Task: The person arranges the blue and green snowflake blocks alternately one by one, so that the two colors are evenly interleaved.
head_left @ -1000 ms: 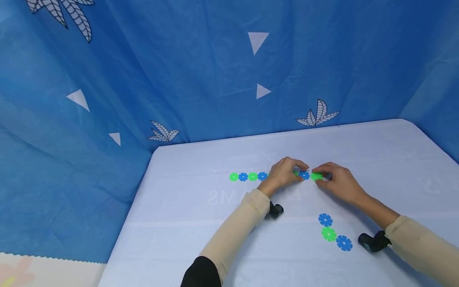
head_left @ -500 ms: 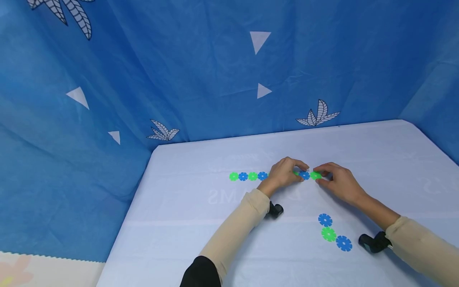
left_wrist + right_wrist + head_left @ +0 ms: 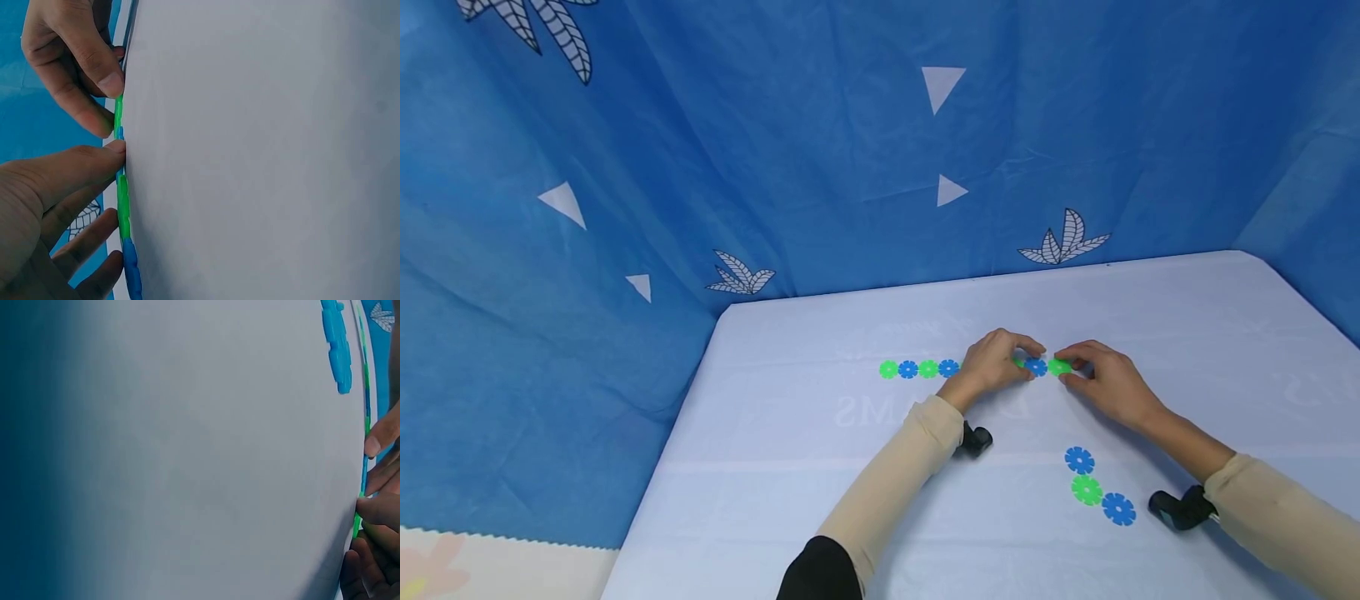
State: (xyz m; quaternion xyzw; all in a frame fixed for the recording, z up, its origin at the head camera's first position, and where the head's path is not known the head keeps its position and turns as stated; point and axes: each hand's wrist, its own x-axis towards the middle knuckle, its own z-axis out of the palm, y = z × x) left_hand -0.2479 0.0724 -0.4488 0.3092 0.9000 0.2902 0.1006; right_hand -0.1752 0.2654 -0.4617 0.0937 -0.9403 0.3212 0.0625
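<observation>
A straight row of notched plastic building discs (image 3: 928, 369), green and blue by turns, lies on the white cloth. My left hand (image 3: 995, 365) reaches over the row and hides part of it. Its thumb and a finger pinch the blue disc (image 3: 1036, 367) towards the right end. From the right, my right hand (image 3: 1108, 381) pinches a green disc (image 3: 1059, 367) between thumb and fingers, edge to edge with that blue one. In the left wrist view the green disc (image 3: 118, 111) appears edge-on, in line with the others; whether the notches interlock I cannot tell.
Two blue discs, one of them the lower blue disc (image 3: 1119, 509), and a green disc (image 3: 1086, 490) lie loose in front of the right hand. A blue curtain (image 3: 865, 167) hangs behind the table (image 3: 760, 500). Black wrist cameras (image 3: 1180, 507) sit low beside both forearms.
The right hand has moved the green disc slightly left, closing the gap to the blue disc. The left hand has kept its place, and the loose discs lie as before.
</observation>
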